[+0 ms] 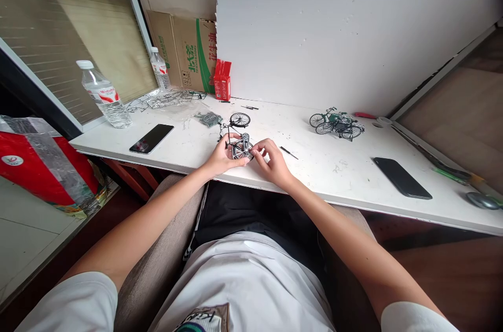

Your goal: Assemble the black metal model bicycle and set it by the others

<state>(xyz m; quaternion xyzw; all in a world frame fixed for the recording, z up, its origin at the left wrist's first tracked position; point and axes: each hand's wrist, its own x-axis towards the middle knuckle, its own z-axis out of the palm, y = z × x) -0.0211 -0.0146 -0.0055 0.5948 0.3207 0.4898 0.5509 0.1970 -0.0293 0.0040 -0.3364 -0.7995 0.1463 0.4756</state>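
A miniature model bicycle [239,137] lies on its side near the table's front edge, one spoked wheel pointing away from me. My left hand [225,158] is closed around the near end of it, with the thumb below the near wheel and the fingers partly hidden behind the frame. At that wheel's right edge, my right hand [272,160] pinches with thumb and forefinger against the bicycle; any small part between these fingertips is hidden. A thin black screwdriver-like rod [289,152] rests just right of my right hand.
More assembled model bicycles [337,123] stand at the back right. Phones lie left [151,138] and right [402,178]. Behind are a water bottle [105,95], thin part frames [168,100], a bagged part [211,119], a red box [222,80] and a carton [188,54].
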